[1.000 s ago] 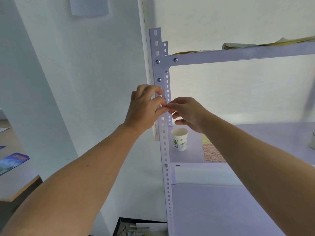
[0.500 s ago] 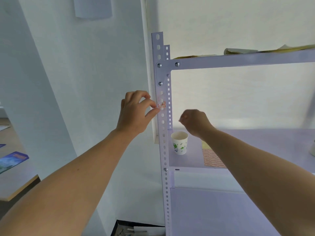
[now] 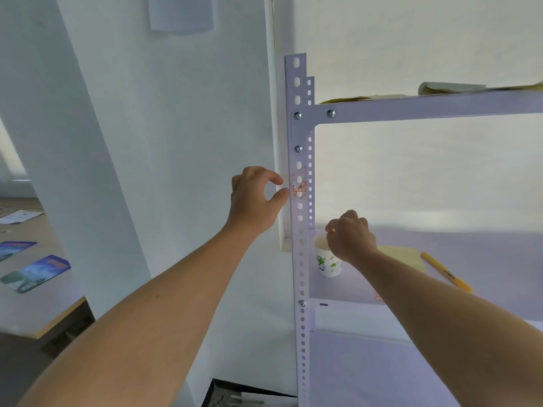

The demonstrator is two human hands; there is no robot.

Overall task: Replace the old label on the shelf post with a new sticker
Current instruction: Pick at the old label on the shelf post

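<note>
The white perforated shelf post (image 3: 300, 259) stands upright in the middle. A small, partly torn label with red print (image 3: 299, 188) is stuck on it at hand height. My left hand (image 3: 255, 199) is just left of the label, fingers curled, thumb tip against the post's edge. My right hand (image 3: 349, 236) hovers lower right, over a paper cup (image 3: 326, 264) on the middle shelf (image 3: 346, 292). Its fingertips are pinched together; whether they hold a scrap is not visible. A corner of an orange sticker sheet (image 3: 378, 295) peeks out beside my right forearm.
A yellow notepad (image 3: 402, 255) and a yellow pen (image 3: 446, 273) lie on the middle shelf. Papers (image 3: 449, 87) sit on the top shelf. A table (image 3: 44, 315) with cards is at the left. A dark box (image 3: 249, 396) is on the floor.
My right hand left the label and dropped down right to above the cup. My left hand slid slightly left off the label, which now shows on the post.
</note>
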